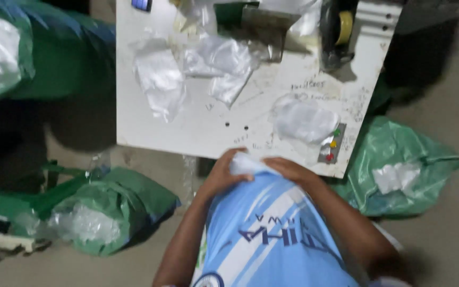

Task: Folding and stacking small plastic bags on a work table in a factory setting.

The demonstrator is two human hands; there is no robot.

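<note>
My left hand (224,172) and my right hand (289,169) both grip a small white plastic packet (244,163), held close against my light blue shirt (272,234) just below the near edge of a white work table (187,133). The fingers of both hands curl around the packet's top. On the table lie several clear plastic bags: one at the left (159,79), one in the middle (224,64) and one at the right (304,121).
A panel with red, yellow and green buttons (331,144) sits at the table's near right corner. A roll of yellow tape (344,26) stands at the back. Green sacks holding plastic lie on the floor at left (107,212) and right (399,165).
</note>
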